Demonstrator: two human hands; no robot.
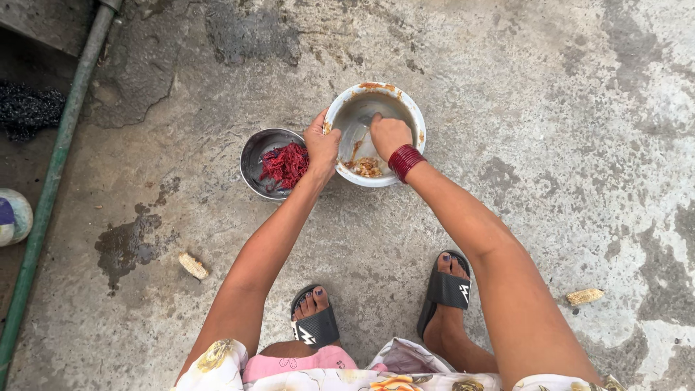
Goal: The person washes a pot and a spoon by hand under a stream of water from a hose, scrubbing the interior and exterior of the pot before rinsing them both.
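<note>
Scrubbing white bowl (413,120), you press right hand (389,135) inside, grip unclear; left hand (322,147) clamps rim at 9 o'clock. Food residue (365,167) remains at 6 o'clock; upper wall looks mostly clean.

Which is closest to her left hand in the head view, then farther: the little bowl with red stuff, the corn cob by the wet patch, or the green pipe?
From the left hand:
1. Small steel bowl holding red scrubber, right beside it, to its left.
2. Bare corn cob, lower left on the concrete.
3. Long green pipe, far left edge.
</note>
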